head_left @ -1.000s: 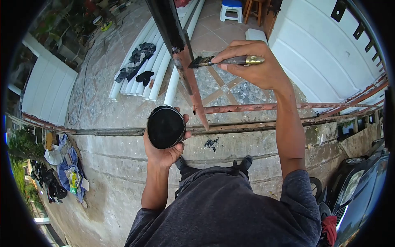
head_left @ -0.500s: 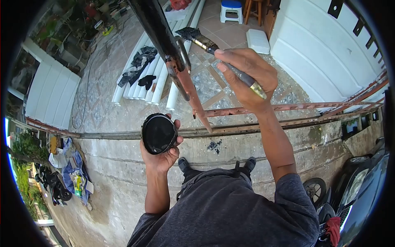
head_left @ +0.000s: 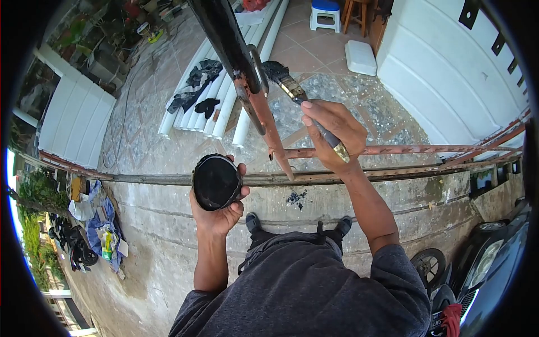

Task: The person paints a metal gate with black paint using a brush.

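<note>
My left hand (head_left: 220, 216) is wrapped round a small round tub of black paint (head_left: 216, 182), its open top facing up at me. Between the fingers and thumb of my right hand (head_left: 339, 132) is a paintbrush (head_left: 314, 115), its bristles coated in black and pointing up and left. The bristles are close beside a metal post (head_left: 261, 106). The post's upper part is glossy black and its lower part reddish brown. A bent metal handle (head_left: 258, 70) stands out from its side, near the brush tip.
White pipes (head_left: 224, 106) lie on the tiled floor behind the post, with black-stained rags (head_left: 193, 92) on them. A reddish rail (head_left: 382, 150) runs right from the post to a white panel (head_left: 449, 73). Black specks (head_left: 296, 198) dot the concrete before my feet. A parked car (head_left: 494, 264) stands at right.
My right hand has come down a little, and the brush has moved lower and right, from beside the post's black part to beside the handle. My left hand keeps the tub nearly still.
</note>
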Action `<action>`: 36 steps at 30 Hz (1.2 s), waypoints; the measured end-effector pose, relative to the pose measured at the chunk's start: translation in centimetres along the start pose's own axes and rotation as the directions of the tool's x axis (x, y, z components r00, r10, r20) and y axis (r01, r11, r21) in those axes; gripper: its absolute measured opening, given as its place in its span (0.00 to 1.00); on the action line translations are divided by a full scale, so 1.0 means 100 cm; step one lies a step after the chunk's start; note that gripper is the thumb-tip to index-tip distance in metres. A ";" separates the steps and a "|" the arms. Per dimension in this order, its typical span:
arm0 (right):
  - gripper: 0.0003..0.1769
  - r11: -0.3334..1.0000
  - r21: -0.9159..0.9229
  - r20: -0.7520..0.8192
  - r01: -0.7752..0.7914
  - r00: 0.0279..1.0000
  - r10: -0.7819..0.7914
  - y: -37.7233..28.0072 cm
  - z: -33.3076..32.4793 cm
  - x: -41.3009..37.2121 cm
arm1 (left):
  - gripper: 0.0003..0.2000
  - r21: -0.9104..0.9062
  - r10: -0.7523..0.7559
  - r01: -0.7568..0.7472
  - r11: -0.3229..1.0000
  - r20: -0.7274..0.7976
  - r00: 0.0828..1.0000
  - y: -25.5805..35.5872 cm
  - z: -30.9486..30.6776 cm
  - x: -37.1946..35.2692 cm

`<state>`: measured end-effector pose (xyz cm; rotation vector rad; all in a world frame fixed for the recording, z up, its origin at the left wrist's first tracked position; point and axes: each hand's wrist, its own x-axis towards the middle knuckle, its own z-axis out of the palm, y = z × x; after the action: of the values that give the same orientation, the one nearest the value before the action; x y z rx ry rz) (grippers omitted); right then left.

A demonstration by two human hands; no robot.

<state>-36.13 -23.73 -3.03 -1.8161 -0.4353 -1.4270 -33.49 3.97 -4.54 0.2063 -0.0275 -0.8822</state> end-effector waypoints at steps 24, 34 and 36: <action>0.11 0.830 0.347 0.102 -0.437 0.897 0.430 0.003 0.000 0.011 | 0.33 -0.011 -0.003 0.003 1.000 0.000 1.000 0.000 -0.004 0.002; 0.10 0.846 0.353 -0.057 -0.399 0.894 0.445 -0.002 0.020 0.014 | 0.33 0.011 -0.015 0.015 1.000 -0.022 1.000 -0.003 -0.003 0.006; 0.09 0.837 0.368 -0.063 -0.404 0.887 0.457 -0.006 0.018 0.012 | 0.33 -0.004 -0.010 0.010 1.000 -0.017 1.000 -0.003 -0.004 0.004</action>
<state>-34.94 -22.24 -1.81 -1.3970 -0.1650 -1.0794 -33.44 3.49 -5.01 0.2101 -0.0089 -0.8902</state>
